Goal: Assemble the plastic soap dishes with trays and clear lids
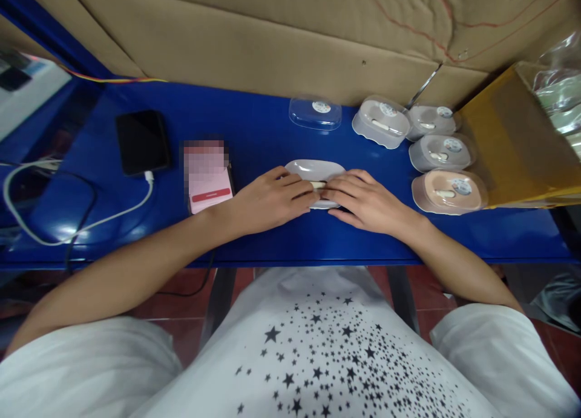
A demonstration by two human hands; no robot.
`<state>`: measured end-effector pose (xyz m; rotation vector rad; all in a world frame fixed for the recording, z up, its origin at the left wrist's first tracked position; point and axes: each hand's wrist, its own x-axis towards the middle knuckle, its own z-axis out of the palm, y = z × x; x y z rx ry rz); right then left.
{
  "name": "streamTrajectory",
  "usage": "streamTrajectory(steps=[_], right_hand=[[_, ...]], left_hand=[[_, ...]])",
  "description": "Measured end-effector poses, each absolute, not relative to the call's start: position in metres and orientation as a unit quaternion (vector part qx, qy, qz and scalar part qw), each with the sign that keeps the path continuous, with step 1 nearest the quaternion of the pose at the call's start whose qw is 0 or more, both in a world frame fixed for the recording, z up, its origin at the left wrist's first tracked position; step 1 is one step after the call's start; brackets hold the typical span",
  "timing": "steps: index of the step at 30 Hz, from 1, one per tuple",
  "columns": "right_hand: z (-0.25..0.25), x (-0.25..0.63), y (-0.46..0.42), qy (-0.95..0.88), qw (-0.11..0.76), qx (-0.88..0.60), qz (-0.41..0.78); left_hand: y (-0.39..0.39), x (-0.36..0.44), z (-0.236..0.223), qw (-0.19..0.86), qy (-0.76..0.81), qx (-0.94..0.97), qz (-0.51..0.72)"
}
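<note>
From here, the person's left hand (267,203) and right hand (367,203) rest on the blue tabletop (272,242), their fingers curled toward each other over a white oval tray (314,167). The tray sits near the front edge of the tabletop, with its lower half hidden by the hands. A small cream-coloured piece (318,185) shows between the fingertips, which close in on it from both sides, though I can't tell whether either grip really has hold of it.

Just beside the left wrist is a pink box (209,197), its top blurred out. Farther left lie a black smartphone (142,142) and its white charging cable (77,221). A clear plastic lid (315,114) sits behind the tray. To the right, near the right hand, four clear-lidded containers (441,153) are clustered, each with a round sticker and a small pale piece inside. Past them stands an amber plastic bin (512,137), against a cardboard backing (254,43).
</note>
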<state>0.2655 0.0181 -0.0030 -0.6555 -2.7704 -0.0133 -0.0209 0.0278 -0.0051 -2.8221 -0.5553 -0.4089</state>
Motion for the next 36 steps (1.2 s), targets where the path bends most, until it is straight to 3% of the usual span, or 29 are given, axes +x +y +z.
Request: streamTrajectory(steps=[6,11,14,20,24,31,36], right_hand=[[0.022,0.275,0.007,-0.95,0.07,-0.301,-0.04],[0.046,0.304,0.007,-0.881,0.013,-0.453,-0.134],[0.042,0.311,0.012,-0.876,0.006,-0.468,-0.116],[0.023,0.314,0.025,-0.873,0.039,-0.479,-0.087],[0.02,0.314,0.033,-0.888,0.057,-0.455,-0.019],[0.018,0.291,0.023,-0.925,0.164,-0.307,0.15],[0.023,0.297,0.028,-0.898,0.219,-0.369,0.098]], left_hand=[[0.03,-0.027,0.001,-0.046,-0.214,-0.947,-0.233],[0.04,-0.026,0.018,-0.032,-0.297,-0.928,-0.221],[0.071,-0.019,0.021,-0.017,-0.343,-0.922,-0.18],[0.166,0.005,0.005,-0.056,-0.393,-0.915,-0.077],[0.192,0.01,-0.005,-0.065,-0.439,-0.892,-0.085],[0.147,-0.02,-0.004,-0.117,-0.469,-0.861,-0.16],[0.087,-0.015,0.01,-0.17,-0.435,-0.842,-0.271]])
